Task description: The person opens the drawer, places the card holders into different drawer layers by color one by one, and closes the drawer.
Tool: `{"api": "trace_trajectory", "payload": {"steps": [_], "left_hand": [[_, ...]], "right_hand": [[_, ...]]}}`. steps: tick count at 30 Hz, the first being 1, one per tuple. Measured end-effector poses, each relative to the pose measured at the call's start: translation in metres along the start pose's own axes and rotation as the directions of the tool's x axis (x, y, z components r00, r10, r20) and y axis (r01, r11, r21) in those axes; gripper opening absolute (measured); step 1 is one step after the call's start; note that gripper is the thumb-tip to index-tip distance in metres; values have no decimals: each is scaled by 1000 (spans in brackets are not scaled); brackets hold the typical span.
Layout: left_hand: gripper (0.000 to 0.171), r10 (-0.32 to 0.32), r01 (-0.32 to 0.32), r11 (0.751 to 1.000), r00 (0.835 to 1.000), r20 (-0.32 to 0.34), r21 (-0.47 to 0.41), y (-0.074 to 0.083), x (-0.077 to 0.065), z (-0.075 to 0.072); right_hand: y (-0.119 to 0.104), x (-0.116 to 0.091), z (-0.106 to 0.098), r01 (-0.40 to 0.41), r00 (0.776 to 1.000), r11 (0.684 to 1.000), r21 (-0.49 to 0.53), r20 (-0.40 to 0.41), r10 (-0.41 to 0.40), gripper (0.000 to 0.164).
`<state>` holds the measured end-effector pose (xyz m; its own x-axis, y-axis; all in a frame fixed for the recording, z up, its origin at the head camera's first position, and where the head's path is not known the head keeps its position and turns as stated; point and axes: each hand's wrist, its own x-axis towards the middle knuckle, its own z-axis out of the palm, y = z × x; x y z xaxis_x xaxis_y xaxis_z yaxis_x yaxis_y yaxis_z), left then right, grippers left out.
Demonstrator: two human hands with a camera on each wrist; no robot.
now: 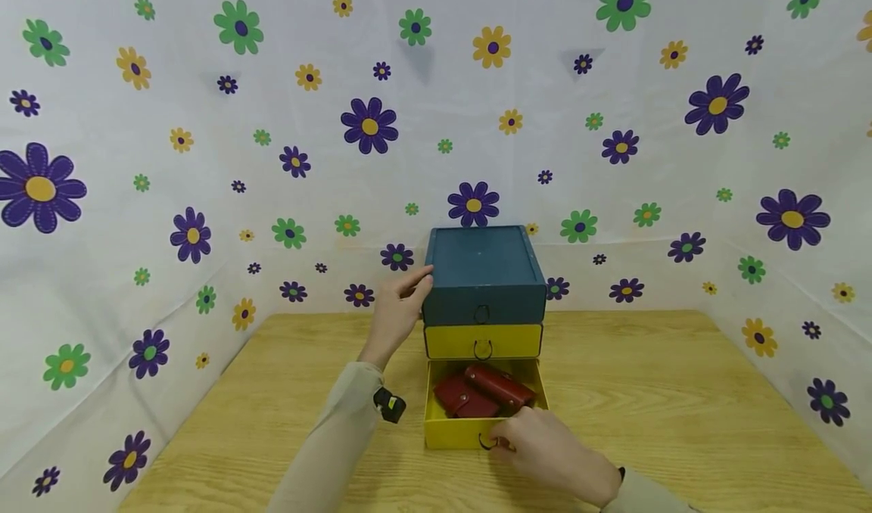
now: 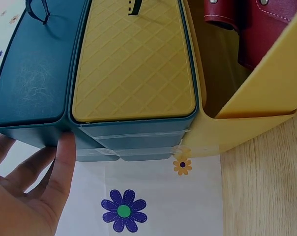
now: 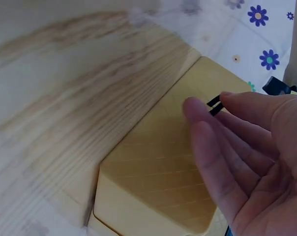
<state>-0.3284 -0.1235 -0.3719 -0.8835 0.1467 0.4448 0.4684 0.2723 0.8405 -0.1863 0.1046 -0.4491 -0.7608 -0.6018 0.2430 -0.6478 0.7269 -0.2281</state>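
A small blue and yellow drawer unit (image 1: 482, 259) stands on the table. Its yellow bottom drawer (image 1: 450, 434) is pulled out. Inside lie two dark red leather cases: a flat case with a snap (image 1: 463, 397) and a longer rounded case (image 1: 500, 386). My left hand (image 1: 397, 307) rests against the unit's upper left side, fingertips on the blue wall in the left wrist view. At the drawer front, my right hand (image 1: 548, 446) pinches the black loop handle (image 3: 215, 104) between thumb and fingers.
Above the extended drawer, a yellow middle drawer (image 1: 450, 342) and a blue top drawer (image 1: 450, 307) sit pushed in. The wooden table (image 1: 647, 392) extends to both sides. A white flowered cloth (image 1: 436, 172) hangs behind and at the sides.
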Motion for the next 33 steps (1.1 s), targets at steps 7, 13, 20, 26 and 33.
{"api": "trace_trajectory", "payload": {"steps": [7,13,20,26,33], "left_hand": [[40,-11,12,1000,1000,9,-9,-1,1,1],[40,-21,21,1000,1000,2,-5,0,1,1],[41,-4,4,1000,1000,-4,2,-1,1,1],[40,-14,14,1000,1000,4,-8,-2,0,1],[41,-26,26,1000,1000,6,-14,0,0,1]], "right_hand": [[2,0,3,-14,998,1000,-13,60,15,7],[3,1,4,-24,998,1000,-3,54,24,5],[4,3,2,-42,999,998,43,34,41,8],[7,6,3,-55,999,994,91,5,55,12],[12,10,6,-68,997,994,91,-22,70,12]]}}
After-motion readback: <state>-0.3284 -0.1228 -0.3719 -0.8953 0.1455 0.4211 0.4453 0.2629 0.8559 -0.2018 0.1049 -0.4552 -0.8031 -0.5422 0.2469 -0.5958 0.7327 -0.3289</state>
